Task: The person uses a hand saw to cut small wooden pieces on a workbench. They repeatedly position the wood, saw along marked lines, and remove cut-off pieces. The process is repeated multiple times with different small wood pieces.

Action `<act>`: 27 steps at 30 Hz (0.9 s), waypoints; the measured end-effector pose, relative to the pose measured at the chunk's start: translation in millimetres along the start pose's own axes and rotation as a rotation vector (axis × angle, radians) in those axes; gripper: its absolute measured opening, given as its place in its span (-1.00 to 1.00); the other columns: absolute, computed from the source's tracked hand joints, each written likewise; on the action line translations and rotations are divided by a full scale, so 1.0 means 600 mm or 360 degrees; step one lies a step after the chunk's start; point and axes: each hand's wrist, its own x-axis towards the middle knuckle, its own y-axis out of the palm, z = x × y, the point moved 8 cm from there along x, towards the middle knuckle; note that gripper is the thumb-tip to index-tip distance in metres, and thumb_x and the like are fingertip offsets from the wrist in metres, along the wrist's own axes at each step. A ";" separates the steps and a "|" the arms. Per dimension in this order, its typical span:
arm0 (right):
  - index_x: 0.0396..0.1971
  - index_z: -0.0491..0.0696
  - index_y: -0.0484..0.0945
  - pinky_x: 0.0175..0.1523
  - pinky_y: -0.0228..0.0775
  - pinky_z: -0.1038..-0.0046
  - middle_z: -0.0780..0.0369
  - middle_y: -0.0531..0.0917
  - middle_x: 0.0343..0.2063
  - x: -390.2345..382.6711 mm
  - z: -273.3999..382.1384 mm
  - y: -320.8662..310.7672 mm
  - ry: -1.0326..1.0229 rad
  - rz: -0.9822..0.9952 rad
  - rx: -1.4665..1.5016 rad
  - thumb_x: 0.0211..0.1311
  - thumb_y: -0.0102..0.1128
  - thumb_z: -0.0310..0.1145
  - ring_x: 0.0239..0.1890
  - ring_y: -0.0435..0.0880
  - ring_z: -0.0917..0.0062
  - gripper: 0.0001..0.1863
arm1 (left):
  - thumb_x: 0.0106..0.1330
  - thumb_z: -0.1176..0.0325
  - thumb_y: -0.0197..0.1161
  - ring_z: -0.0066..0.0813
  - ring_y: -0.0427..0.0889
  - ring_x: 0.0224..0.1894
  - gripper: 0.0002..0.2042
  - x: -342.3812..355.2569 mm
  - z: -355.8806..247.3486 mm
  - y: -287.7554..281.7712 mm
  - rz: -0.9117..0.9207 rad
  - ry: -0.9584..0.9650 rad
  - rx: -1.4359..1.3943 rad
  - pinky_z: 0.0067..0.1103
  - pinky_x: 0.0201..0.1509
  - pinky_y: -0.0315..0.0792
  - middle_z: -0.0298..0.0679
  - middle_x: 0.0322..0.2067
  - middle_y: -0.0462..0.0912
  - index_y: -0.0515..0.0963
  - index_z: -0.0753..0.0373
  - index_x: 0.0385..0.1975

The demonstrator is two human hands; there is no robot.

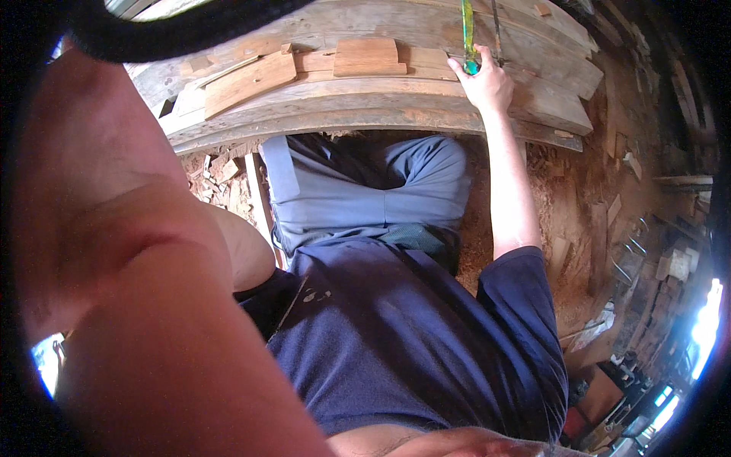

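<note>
My right hand (491,85) reaches out over the wooden bench. Its thumb and forefinger close around the teal end of a long, narrow yellow-green tool (468,29); its kind is unclear, and it runs up out of the picture. Beside that, a thin dark rod (497,30) stands close to my fingers. My left arm (152,305) is raised very near the camera and fills the left side; the hand itself is out of the picture. On the bench lie a tilted reddish board piece (251,82) and a notched, flat wood piece (367,58), both left of my right hand.
The plank workbench (411,99) stretches across in front of my lap. Wood scraps and shavings (222,171) cover the floor to the left, with sawdust and offcuts (560,255) at the right. Stacked wood lies farther right. A black band (190,34) crosses the upper left.
</note>
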 end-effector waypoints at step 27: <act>0.20 0.21 0.55 -0.30 0.68 0.09 0.11 0.79 -0.48 -0.002 -0.003 0.005 -0.0078 -0.0076 0.0054 0.19 0.24 0.54 -0.35 0.85 0.11 -0.19 | 0.51 -0.03 0.19 -0.05 0.43 0.38 -0.54 -0.106 0.376 0.029 0.0797 -0.0916 0.1083 -0.01 0.48 0.29 0.08 0.30 0.48 0.57 0.14 0.23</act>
